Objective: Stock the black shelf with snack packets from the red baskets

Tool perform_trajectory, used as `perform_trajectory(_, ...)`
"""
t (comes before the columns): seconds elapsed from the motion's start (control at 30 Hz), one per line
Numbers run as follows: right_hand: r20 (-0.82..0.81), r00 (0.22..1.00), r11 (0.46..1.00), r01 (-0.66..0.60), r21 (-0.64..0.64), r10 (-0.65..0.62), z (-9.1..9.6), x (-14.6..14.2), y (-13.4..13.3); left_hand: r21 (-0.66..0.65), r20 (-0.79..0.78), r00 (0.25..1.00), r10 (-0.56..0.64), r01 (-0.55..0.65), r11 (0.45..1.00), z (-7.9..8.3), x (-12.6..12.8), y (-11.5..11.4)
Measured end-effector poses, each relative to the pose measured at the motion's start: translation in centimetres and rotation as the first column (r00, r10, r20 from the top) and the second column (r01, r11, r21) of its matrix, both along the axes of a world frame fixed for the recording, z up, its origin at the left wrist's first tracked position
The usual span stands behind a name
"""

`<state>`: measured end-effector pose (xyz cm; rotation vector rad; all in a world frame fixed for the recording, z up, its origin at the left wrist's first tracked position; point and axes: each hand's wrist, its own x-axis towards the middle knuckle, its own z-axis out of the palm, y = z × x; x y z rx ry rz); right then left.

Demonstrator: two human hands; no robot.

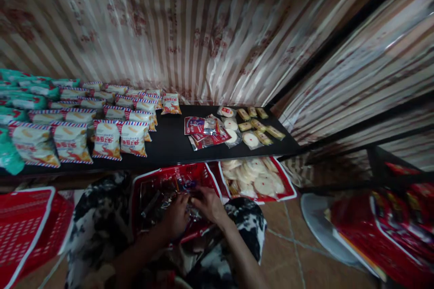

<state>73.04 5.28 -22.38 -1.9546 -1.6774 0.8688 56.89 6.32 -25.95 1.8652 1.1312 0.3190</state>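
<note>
Both of my hands are over a red basket [210, 175] between my knees, which holds dark, shiny packets [158, 205]. My left hand [177, 215] is closed, with its fingers curled in among the packets. Close beside it, my right hand [209, 205] is also closed, thumb and fingers drawn together. What the fingers grip is too dark and blurred to make out. Just beyond the basket, red packets [203, 131] lie overlapping on a black bench [169, 137]. Round white wrapped items [251, 139] and small yellowish packets [259, 125] lie to their right.
White snack bags [106, 140] stand in rows on the bench's left side, with green packets [34, 92] beyond. A second basket of round white pieces [264, 183] adjoins mine. A red basket [27, 221] is at left; red packets [403, 230] and a grey round-edged object [322, 221] are at right.
</note>
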Motion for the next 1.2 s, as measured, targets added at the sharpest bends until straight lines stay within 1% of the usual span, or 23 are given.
perform_trajectory(0.07, 0.143, 0.979, 0.983, -0.125, -0.131, 0.144, -1.0, 0.4, -1.5, -0.063, -0.071, 0.997, -0.020, 0.016, 0.998, -1.3, 0.1, -0.9)
perform_trajectory(0.13, 0.196, 0.957, 0.964, -0.173, -0.202, 0.213, -1.5, 0.4, -2.3, -0.081, -0.091, 0.996, -0.015, 0.008, 0.997, -2.0, 0.3, -1.6)
perform_trajectory(0.2, 0.196, 0.960, 0.965, -0.156, -0.210, 0.198, -1.6, 0.3, -2.5, -0.071, -0.083, 0.997, 0.005, -0.011, 0.997, -2.2, 0.5, -1.9)
perform_trajectory(0.3, 0.195, 0.971, 0.978, -0.103, -0.183, 0.139, -1.1, 0.1, -2.3, -0.050, -0.067, 0.997, 0.050, -0.053, 0.997, -1.7, 0.6, -2.0)
perform_trajectory(0.4, 0.167, 0.980, 0.987, -0.090, -0.131, 0.111, 0.1, 0.2, -2.0, -0.027, -0.043, 0.993, 0.108, -0.109, 0.994, -0.7, 0.2, -1.4)
perform_trajectory(0.5, 0.073, 0.997, 0.999, -0.037, -0.024, 0.039, 1.9, 0.7, -1.8, 0.005, -0.014, 0.985, 0.171, -0.171, 0.985, 0.4, -0.4, -0.1)
perform_trajectory(0.57, -0.024, 1.000, 0.999, 0.011, 0.035, -0.010, 3.4, 0.8, -1.5, 0.010, 0.028, 0.977, 0.211, -0.211, 0.977, 1.1, -0.9, 0.7)
perform_trajectory(0.63, -0.187, 0.982, 0.997, 0.050, 0.054, -0.040, 4.9, 0.6, -1.1, -0.048, 0.129, 0.953, 0.273, -0.269, 0.962, 1.9, -1.3, 1.1)
perform_trajectory(0.67, -0.303, 0.952, 0.997, 0.061, 0.040, -0.046, 5.6, 0.4, -0.9, -0.106, 0.196, 0.929, 0.314, -0.298, 0.949, 2.3, -1.5, 1.2)
perform_trajectory(0.7, -0.428, 0.902, 0.998, 0.065, 0.014, -0.052, 6.2, 0.0, -0.6, -0.177, 0.259, 0.898, 0.356, -0.318, 0.931, 2.8, -1.7, 1.2)
perform_trajectory(0.73, -0.550, 0.832, 0.997, 0.069, -0.025, -0.072, 6.7, -0.4, -0.4, -0.250, 0.296, 0.868, 0.398, -0.331, 0.910, 3.3, -2.0, 1.1)
perform_trajectory(0.77, -0.647, 0.757, 0.996, 0.060, -0.061, -0.086, 7.1, -0.9, -0.1, -0.311, 0.335, 0.848, 0.411, -0.312, 0.897, 3.7, -2.3, 1.0)
perform_trajectory(0.8, -0.710, 0.695, 0.994, 0.072, -0.083, -0.110, 7.3, -1.5, 0.2, -0.359, 0.374, 0.835, 0.404, -0.272, 0.893, 4.2, -2.6, 0.9)
perform_trajectory(0.87, -0.775, 0.613, 0.988, 0.109, -0.109, -0.153, 7.4, -2.8, 0.8, -0.412, 0.439, 0.810, 0.389, -0.203, 0.888, 4.9, -3.6, 0.9)
perform_trajectory(0.9, -0.796, 0.579, 0.984, 0.130, -0.126, -0.178, 7.3, -3.4, 1.1, -0.422, 0.459, 0.792, 0.402, -0.204, 0.883, 5.2, -4.3, 0.9)
perform_trajectory(0.97, -0.831, 0.509, 0.974, 0.155, -0.168, -0.224, 7.1, -4.9, 1.6, -0.416, 0.454, 0.773, 0.444, -0.257, 0.872, 5.6, -5.7, 1.1)
perform_trajectory(1.03, -0.858, 0.437, 0.961, 0.179, -0.211, -0.270, 7.0, -6.4, 2.0, -0.412, 0.406, 0.762, 0.505, -0.340, 0.845, 5.8, -7.2, 1.4)
perform_trajectory(1.1, -0.874, 0.373, 0.945, 0.221, -0.241, -0.310, 6.8, -7.7, 2.3, -0.478, 0.362, 0.742, 0.564, -0.372, 0.795, 6.0, -8.4, 1.7)
perform_trajectory(1.2, -0.891, 0.276, 0.916, 0.287, -0.281, -0.360, 6.6, -9.1, 2.6, -0.609, 0.330, 0.673, 0.662, -0.384, 0.694, 6.3, -9.4, 2.2)
